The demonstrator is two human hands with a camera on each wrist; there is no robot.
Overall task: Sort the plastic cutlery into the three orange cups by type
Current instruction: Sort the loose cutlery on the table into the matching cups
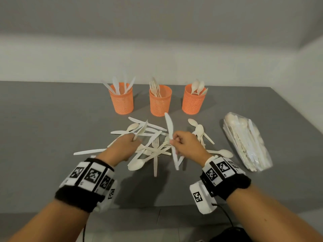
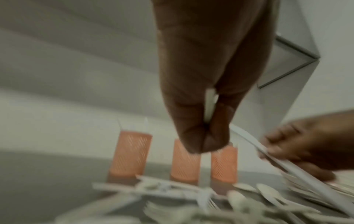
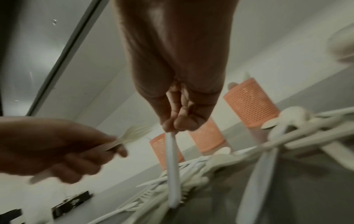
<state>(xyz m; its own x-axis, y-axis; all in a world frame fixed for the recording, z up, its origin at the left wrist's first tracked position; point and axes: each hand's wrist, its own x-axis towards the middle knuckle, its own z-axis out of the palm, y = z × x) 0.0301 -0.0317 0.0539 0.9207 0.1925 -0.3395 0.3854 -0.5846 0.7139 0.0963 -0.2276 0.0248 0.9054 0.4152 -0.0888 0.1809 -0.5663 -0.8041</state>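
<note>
White plastic knife (image 1: 169, 130) is pinched upright in the right hand (image 1: 186, 145), above a pile of loose cream plastic cutlery (image 1: 150, 147) at the grey table's (image 1: 52, 119) middle. Beside it, the left hand (image 1: 122, 147) grips a cream plastic fork (image 3: 132, 134). Three orange mesh cups (image 1: 159, 100) stand toward the far edge, holding knives, forks and spoons from left to right. Near the right edge lies a clear bag of cutlery (image 1: 248, 142).
</note>
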